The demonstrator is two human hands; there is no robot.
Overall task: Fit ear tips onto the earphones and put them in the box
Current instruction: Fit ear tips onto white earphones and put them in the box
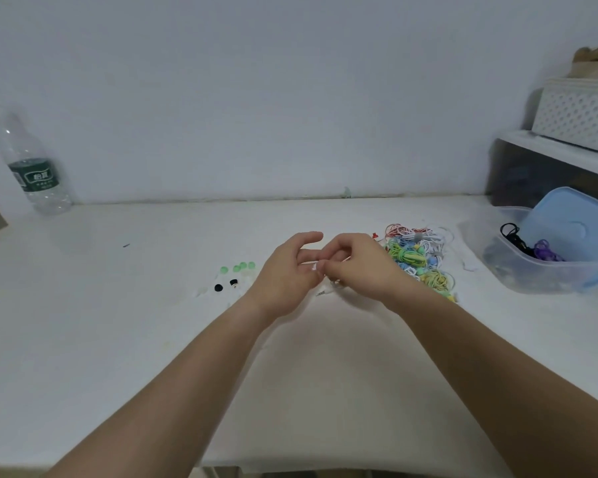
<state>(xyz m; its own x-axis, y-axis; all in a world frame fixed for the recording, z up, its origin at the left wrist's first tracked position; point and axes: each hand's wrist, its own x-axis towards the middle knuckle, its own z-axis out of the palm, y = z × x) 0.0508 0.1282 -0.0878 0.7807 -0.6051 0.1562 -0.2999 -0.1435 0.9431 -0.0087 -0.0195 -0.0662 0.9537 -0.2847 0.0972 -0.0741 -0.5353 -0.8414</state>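
**White wired earphone (315, 267) pinched above the table**

A white tabletop (152, 339) meets a pale wall. A clear plastic bottle (32, 167) stands far left and a clear plastic box (532, 277) with a blue lid far right. Only a small white part of the earphone shows between the fingertips, its plug (321, 292) just below. The left hand (287, 277) and right hand (356, 267) both pinch it, fingers curled, beside a pile of coloured earphones (418, 257).

Left hand (285, 274) loosely curled, right hand (358, 265) pinching beside it

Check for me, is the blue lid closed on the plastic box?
No, the blue lid leans tilted in the open plastic box, leaving it uncovered.
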